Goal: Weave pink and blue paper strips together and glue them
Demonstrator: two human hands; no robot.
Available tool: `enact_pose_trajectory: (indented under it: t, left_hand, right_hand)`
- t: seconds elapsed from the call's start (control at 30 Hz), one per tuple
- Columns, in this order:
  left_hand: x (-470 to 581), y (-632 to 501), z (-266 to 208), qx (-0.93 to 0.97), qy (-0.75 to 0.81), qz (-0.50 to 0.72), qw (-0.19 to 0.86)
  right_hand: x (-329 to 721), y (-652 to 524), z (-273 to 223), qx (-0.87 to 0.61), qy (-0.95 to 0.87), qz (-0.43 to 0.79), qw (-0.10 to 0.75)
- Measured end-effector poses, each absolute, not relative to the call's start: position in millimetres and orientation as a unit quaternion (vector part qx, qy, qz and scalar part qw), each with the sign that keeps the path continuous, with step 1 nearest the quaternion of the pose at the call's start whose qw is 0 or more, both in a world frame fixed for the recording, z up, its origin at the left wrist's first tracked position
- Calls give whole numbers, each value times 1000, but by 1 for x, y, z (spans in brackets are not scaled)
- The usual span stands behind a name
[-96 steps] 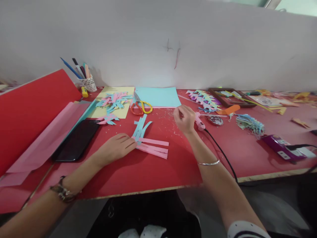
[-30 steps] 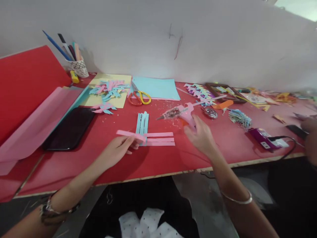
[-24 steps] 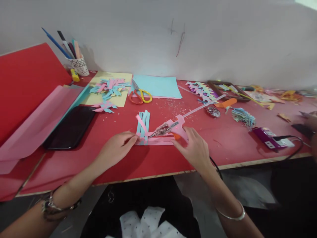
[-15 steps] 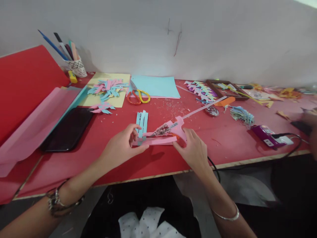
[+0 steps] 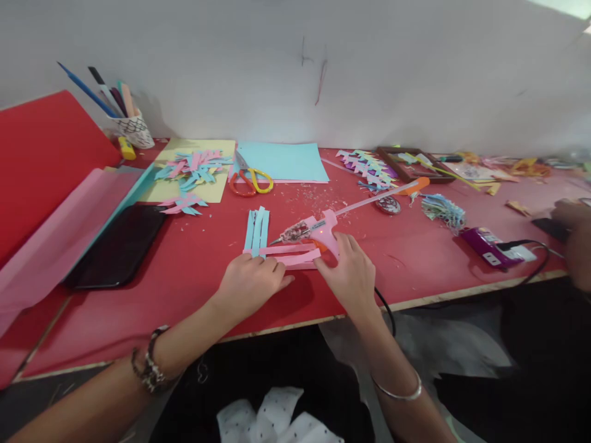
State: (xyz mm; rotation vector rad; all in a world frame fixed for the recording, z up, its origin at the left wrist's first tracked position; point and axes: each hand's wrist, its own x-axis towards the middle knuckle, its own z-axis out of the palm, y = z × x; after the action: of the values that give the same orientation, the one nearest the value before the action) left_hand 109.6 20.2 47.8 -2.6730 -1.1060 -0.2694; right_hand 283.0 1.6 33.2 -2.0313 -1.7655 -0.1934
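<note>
Thin pink paper strips [image 5: 300, 258] lie near the table's front edge. My left hand [image 5: 252, 283] is closed over their left end, fingers curled down on the paper and knuckles upward. At the right end, my right hand [image 5: 348, 277] has its thumb against a strip, with its other fingers bent beside the handle of a pink glue gun [image 5: 325, 231]. What those fingers touch is partly hidden. The gun lies behind the strips, its metal tip pointing left and a long clear glue stick [image 5: 369, 200] out of its back. Light-blue strips [image 5: 257, 231] lie just beyond my left hand.
Orange-and-yellow scissors [image 5: 249, 179] lie near blue sheets [image 5: 281, 161] and a pile of paper cuttings [image 5: 196, 165]. A black phone [image 5: 120, 246] and pink sheets [image 5: 69, 234] are left. At right are a purple power box [image 5: 484, 246] and another person's hand [image 5: 577, 227].
My left hand has moved from a raised, parted-finger pose to closed fingers down on the strips. My right hand stays by the strips' right end. The view has shifted slightly.
</note>
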Motion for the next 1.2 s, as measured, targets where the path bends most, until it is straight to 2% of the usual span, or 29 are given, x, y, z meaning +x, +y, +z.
enact_pose_trajectory:
  t: [0.33,0.53,0.77,1.2]
  left_hand:
    - [133,24,52,-895,-426,-86,98]
    - [126,24,51,-876,-471,-78,65]
    - [76,22,55,-769,-634,-54,-57]
    - [43,35,45,-686,-640,-174,-299]
  right_hand:
    - [271,5,37,-741,-631,-54,224]
    - [277,6,34,-736,-619,-85,259]
    - [295,1,29,-762,-592,-85,249]
    - [279,-12,23,-682,-691,-68,230]
